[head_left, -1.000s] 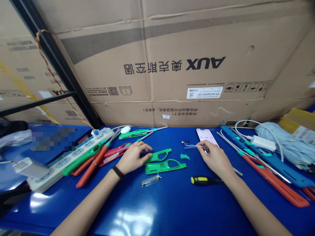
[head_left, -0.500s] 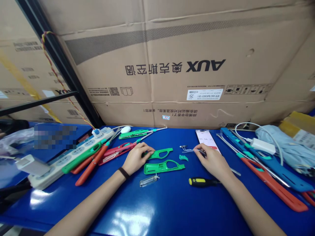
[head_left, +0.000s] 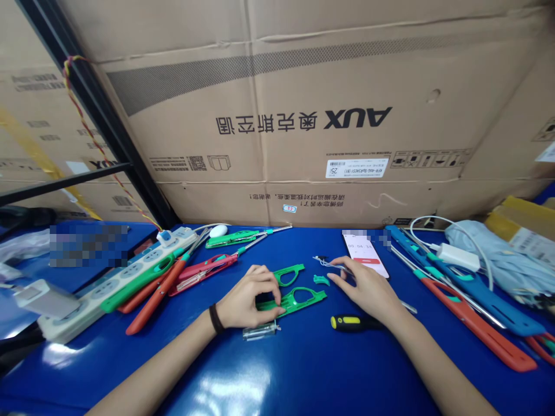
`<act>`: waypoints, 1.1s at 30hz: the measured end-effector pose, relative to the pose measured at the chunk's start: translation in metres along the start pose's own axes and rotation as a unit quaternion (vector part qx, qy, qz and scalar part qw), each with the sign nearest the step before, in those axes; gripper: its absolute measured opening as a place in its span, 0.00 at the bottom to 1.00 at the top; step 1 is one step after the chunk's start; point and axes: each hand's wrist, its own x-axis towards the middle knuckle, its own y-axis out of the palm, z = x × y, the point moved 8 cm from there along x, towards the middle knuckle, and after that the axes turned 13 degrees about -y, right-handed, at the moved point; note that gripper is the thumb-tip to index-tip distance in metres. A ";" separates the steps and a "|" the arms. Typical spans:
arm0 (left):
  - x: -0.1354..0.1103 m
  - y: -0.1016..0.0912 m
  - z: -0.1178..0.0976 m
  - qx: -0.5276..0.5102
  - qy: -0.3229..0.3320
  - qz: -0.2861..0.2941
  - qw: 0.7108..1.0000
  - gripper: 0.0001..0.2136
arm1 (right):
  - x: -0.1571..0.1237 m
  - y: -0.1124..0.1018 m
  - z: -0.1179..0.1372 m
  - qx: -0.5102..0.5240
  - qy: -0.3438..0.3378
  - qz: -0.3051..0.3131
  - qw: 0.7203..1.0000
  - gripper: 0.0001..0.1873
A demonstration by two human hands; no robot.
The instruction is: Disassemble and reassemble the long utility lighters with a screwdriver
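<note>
Two green plastic half-shells lie at the middle of the blue table. My left hand is closed in a pinch on the left end of the nearer green shell. The farther green shell lies free just beyond it. My right hand lies flat with its fingers stretched out over a thin metal rod with wires, its forefinger near a small teal piece. A black and yellow screwdriver lies under my right wrist. A small clear tube lies by my left wrist.
A phone lies beyond my right hand. A white power strip and orange, green and red long lighters lie at left. Blue and orange lighters, a white charger and pale cloth lie at right. Cardboard boxes wall the back.
My left hand moved from the farther green shell to the nearer one and pinched it. My right hand slid left toward the teal piece and flattened out.
</note>
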 end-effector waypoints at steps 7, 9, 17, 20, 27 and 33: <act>-0.002 -0.013 -0.005 -0.022 0.014 -0.086 0.996 0.07 | -0.001 -0.009 0.010 -0.043 0.017 -0.009 0.999 0.14; -0.002 -0.016 -0.003 -0.025 0.003 -0.116 0.993 0.06 | -0.001 -0.016 0.021 -0.035 -0.002 -0.043 0.998 0.14; 0.013 -0.006 -0.023 -0.037 -0.022 -0.115 0.992 0.06 | -0.001 -0.024 0.014 -0.023 0.025 -0.108 0.994 0.13; 0.030 0.000 -0.032 -0.009 -0.035 -0.092 0.995 0.08 | -0.001 -0.026 0.011 -0.002 0.025 -0.113 0.993 0.13; 0.069 0.023 -0.038 0.056 -0.066 -0.049 0.995 0.09 | -0.001 -0.032 0.020 -0.052 -0.014 -0.133 0.990 0.14; 0.047 -0.003 -0.021 -0.020 -0.111 -0.103 0.988 0.08 | 0.000 -0.029 0.026 -0.033 -0.055 -0.122 0.991 0.13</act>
